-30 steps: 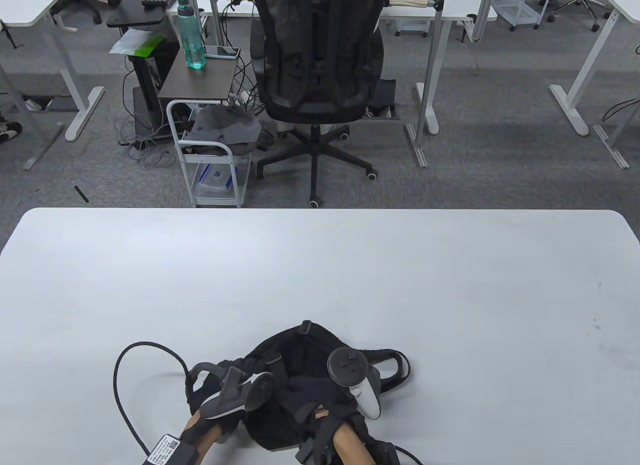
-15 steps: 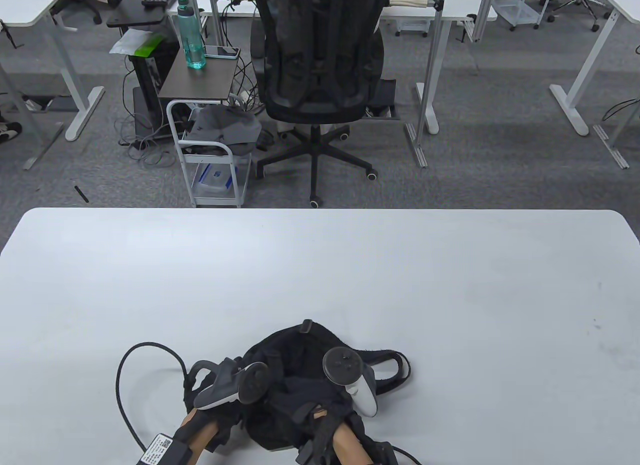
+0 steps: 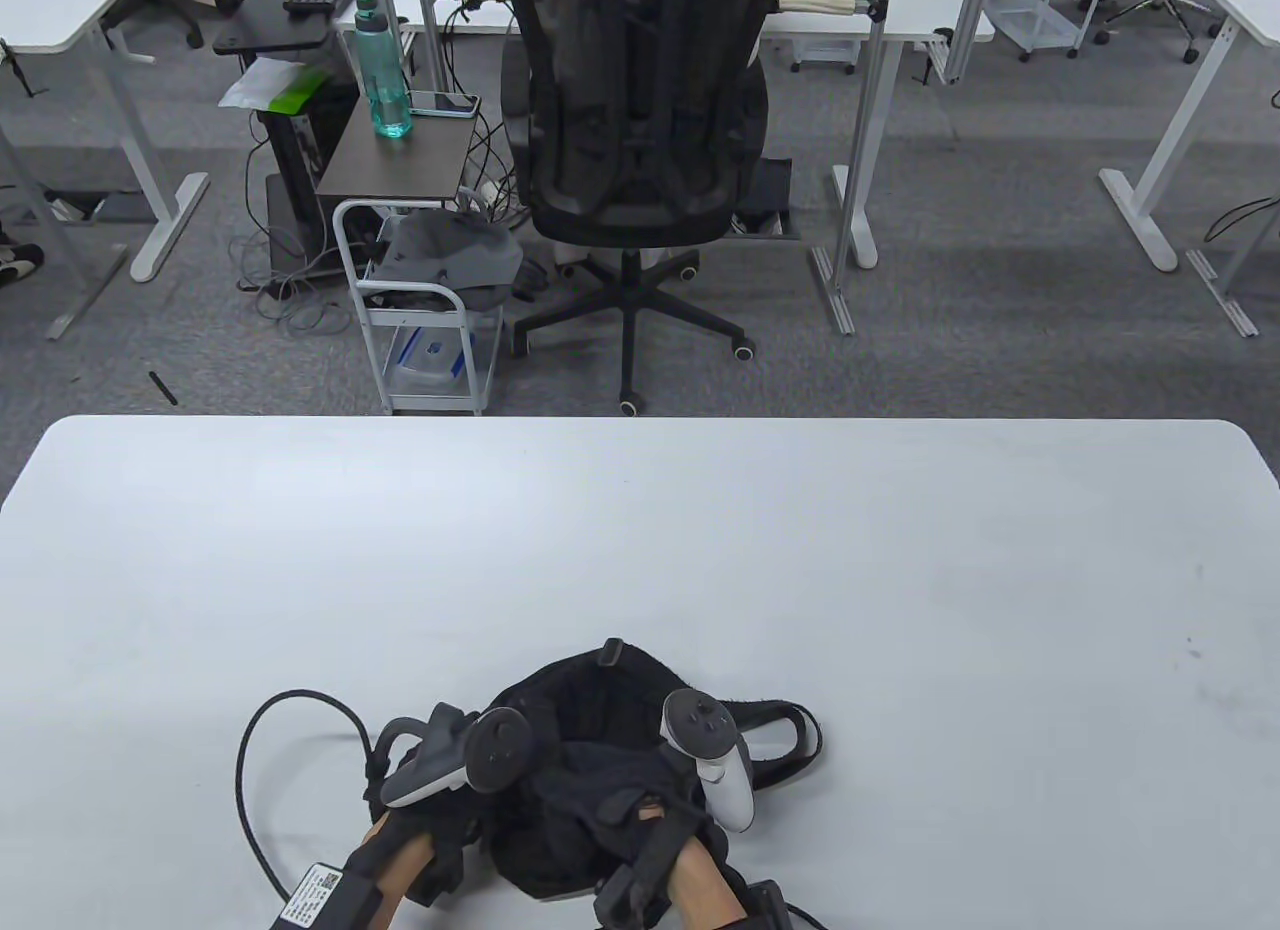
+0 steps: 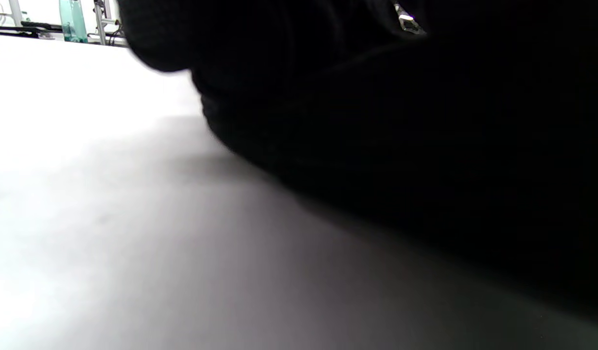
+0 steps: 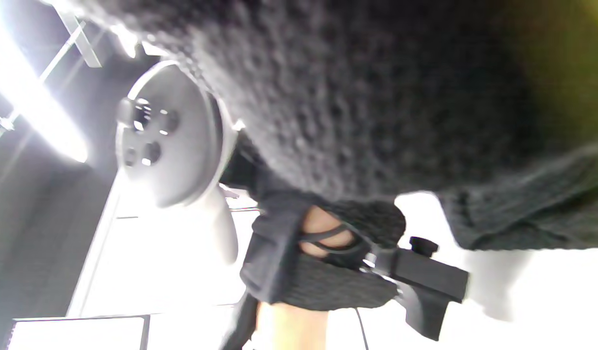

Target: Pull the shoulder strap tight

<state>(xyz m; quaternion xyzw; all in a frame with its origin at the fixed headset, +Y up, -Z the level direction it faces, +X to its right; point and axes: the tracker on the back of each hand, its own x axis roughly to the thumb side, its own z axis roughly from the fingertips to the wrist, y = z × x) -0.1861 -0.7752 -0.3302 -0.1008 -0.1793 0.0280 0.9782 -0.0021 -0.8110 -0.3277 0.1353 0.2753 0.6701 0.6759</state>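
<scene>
Grey carpet [image 3: 1000,300], black office chair [image 3: 635,120]

**Your gloves and trackers**

Your left hand [image 3: 440,820] and right hand [image 3: 650,820] wear black knit gloves. Your left tracker [image 3: 465,760] is grey with a dark ring, your right tracker [image 3: 715,760] white. A black cable [image 3: 245,780] loops from a labelled wrist box [image 3: 325,895].

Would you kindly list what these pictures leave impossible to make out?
- Left hand fingers: table view, hidden by its tracker; left wrist view shows only dark blur.
- Right hand grip: hidden by black bag fabric.
- Shoulder strap buckle: not discernible.
</scene>
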